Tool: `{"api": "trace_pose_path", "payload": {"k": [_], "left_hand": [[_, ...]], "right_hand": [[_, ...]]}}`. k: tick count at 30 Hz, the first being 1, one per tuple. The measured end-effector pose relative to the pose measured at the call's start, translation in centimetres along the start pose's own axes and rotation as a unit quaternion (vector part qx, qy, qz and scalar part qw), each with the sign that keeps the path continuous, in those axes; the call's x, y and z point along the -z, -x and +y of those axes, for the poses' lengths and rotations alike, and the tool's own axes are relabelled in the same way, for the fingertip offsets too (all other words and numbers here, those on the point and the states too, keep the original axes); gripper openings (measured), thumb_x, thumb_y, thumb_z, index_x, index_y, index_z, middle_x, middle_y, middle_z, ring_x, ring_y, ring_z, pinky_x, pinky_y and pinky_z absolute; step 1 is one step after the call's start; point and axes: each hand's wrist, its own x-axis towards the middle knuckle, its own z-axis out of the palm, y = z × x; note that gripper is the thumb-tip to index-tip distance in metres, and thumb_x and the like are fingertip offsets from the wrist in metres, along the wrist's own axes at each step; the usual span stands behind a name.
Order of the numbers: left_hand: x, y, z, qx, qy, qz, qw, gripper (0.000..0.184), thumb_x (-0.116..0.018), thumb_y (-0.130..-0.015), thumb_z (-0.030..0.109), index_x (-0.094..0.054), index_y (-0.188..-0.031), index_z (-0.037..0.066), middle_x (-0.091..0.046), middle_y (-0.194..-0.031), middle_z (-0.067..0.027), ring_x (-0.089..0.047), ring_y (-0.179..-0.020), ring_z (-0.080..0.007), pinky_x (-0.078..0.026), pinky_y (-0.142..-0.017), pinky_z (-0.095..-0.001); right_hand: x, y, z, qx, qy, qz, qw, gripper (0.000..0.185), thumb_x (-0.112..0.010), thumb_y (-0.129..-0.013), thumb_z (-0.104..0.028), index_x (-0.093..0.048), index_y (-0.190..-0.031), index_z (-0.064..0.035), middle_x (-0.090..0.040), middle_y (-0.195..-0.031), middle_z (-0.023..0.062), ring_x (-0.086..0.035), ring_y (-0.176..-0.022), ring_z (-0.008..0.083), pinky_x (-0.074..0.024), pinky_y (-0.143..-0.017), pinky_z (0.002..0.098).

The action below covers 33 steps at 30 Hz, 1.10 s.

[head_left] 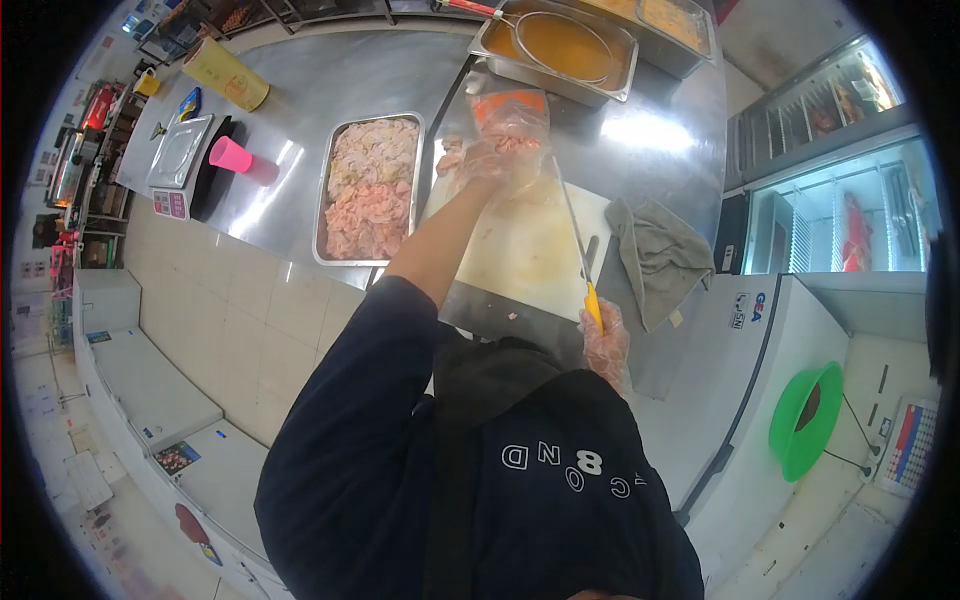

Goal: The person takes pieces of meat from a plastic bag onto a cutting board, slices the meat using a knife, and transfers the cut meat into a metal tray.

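Note:
My left hand (pixel 485 165), in a clear plastic glove, reaches to the far part of the white cutting board (pixel 520 240). It touches a clear plastic bag (pixel 512 115) with orange print and pink meat inside; its fingers are blurred by glove and plastic. My right hand (pixel 604 345), also gloved, is closed round the yellow handle of a long knife (pixel 594 305) near the board's right front corner. The blade points away, toward the bag. Left of the board, a metal tray (pixel 322 215) holds pale and pink meat pieces.
A grey cloth (pixel 660 255) lies right of the board. Behind are a metal pan (pixel 625 75) of orange liquid with a strainer (pixel 565 50) and another pan. A pink cup (pixel 231 155), a scale (pixel 180 160) and a yellow container (pixel 226 77) stand left.

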Motion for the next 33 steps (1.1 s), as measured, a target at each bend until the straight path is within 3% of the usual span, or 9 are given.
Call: {"api": "trace_pose_path", "payload": {"k": [5, 8, 11, 14, 16, 22, 29, 31, 33], "left_hand": [[-5.1, -3.2, -3.1, -0.030, -0.019, 0.040, 0.999, 0.048, -0.050, -0.102, 0.047, -0.073, -0.119, 0.008, -0.073, -0.117, -0.0187, -0.070, -0.103, -0.0409, -0.055, -0.091, -0.0484], [-5.1, -5.8, -4.3, -0.257, 0.082, 0.141, 0.952, 0.047, -0.049, -0.103, 0.047, -0.073, -0.119, 0.009, -0.074, -0.115, -0.0145, -0.071, -0.104, -0.0348, -0.055, -0.092, -0.0449], [-2.5, -6.5, -3.3, -0.137, 0.127, -0.094, 0.978, 0.043, -0.049, -0.104, 0.042, -0.072, -0.118, 0.008, -0.074, -0.114, -0.0126, -0.069, -0.107, -0.0280, -0.054, -0.093, -0.0409], [3.8, -3.2, 0.4, -0.411, 0.281, -0.018, 0.867, 0.041, -0.050, -0.105, 0.039, -0.072, -0.116, 0.006, -0.073, -0.116, -0.0132, -0.067, -0.108, -0.0243, -0.052, -0.094, -0.0387], [5.8, -1.6, 1.5, -0.017, 0.268, -0.114, 0.957, 0.041, -0.054, -0.104, 0.040, -0.072, -0.115, 0.005, -0.073, -0.119, -0.0126, -0.067, -0.107, -0.0230, -0.051, -0.093, -0.0385], [9.2, 7.0, 2.5, -0.134, 0.448, -0.125, 0.875, 0.041, -0.061, -0.102, 0.041, -0.073, -0.112, 0.002, -0.073, -0.121, -0.0079, -0.067, -0.108, -0.0196, -0.049, -0.100, -0.0350], [-0.8, 14.3, -4.9, 0.111, 0.652, -0.171, 0.730, 0.032, -0.056, -0.104, 0.028, -0.073, -0.110, 0.000, -0.073, -0.115, -0.0094, -0.068, -0.102, -0.0195, -0.052, -0.096, -0.0337], [-1.2, 15.1, -5.6, 0.156, 0.623, -0.145, 0.753, 0.031, -0.056, -0.102, 0.027, -0.073, -0.103, 0.002, -0.074, -0.107, -0.0070, -0.068, -0.097, -0.0196, -0.052, -0.089, -0.0345], [-0.4, 16.1, -6.6, 0.162, 0.251, -0.133, 0.945, 0.041, -0.056, -0.098, 0.035, -0.074, -0.100, -0.002, -0.074, -0.099, -0.0204, -0.072, -0.087, -0.0292, -0.055, -0.081, -0.0431]], "right_hand": [[0.2, 0.5, -0.5, 0.013, -0.010, 0.008, 1.000, 0.030, -0.067, -0.100, -0.021, -0.064, -0.121, 0.0000, -0.068, -0.090, 0.0103, -0.064, -0.083, 0.0171, -0.0521, -0.079, 0.0318], [0.7, 0.4, -0.7, 0.030, 0.041, 0.016, 0.999, 0.032, -0.068, -0.099, -0.021, -0.064, -0.122, 0.0003, -0.069, -0.092, 0.0125, -0.065, -0.084, 0.0189, -0.0525, -0.080, 0.0328], [0.7, 0.7, -0.6, 0.014, 0.021, 0.019, 1.000, 0.032, -0.068, -0.098, -0.020, -0.064, -0.123, 0.0007, -0.070, -0.094, 0.0139, -0.066, -0.085, 0.0190, -0.0528, -0.081, 0.0334], [0.5, 0.0, -0.9, 0.019, 0.000, 0.039, 0.999, 0.033, -0.068, -0.098, -0.021, -0.064, -0.122, 0.0012, -0.070, -0.097, 0.0145, -0.066, -0.087, 0.0190, -0.0530, -0.082, 0.0331], [0.9, 0.6, -1.6, -0.002, 0.016, 0.023, 1.000, 0.032, -0.069, -0.098, -0.020, -0.064, -0.121, 0.0010, -0.070, -0.098, 0.0137, -0.066, -0.087, 0.0190, -0.0530, -0.081, 0.0330], [0.7, 1.1, -0.7, -0.031, -0.141, 0.007, 0.990, 0.038, -0.070, -0.097, -0.017, -0.061, -0.129, -0.0003, -0.068, -0.098, 0.0090, -0.062, -0.084, 0.0159, -0.0519, -0.078, 0.0313], [0.6, 0.8, -2.1, -0.135, -0.099, -0.127, 0.978, 0.026, -0.067, -0.099, -0.015, -0.061, -0.120, -0.0021, -0.065, -0.087, 0.0037, -0.058, -0.075, 0.0101, -0.0506, -0.071, 0.0296], [0.4, 0.5, -1.7, -0.083, -0.056, -0.134, 0.986, 0.025, -0.066, -0.100, -0.016, -0.061, -0.120, -0.0016, -0.066, -0.085, 0.0065, -0.061, -0.073, 0.0144, -0.0513, -0.070, 0.0327], [0.0, 0.4, -1.6, -0.026, -0.015, -0.145, 0.989, 0.025, -0.065, -0.100, -0.018, -0.061, -0.119, -0.0010, -0.067, -0.083, 0.0092, -0.064, -0.072, 0.0187, -0.0521, -0.069, 0.0358]]}}
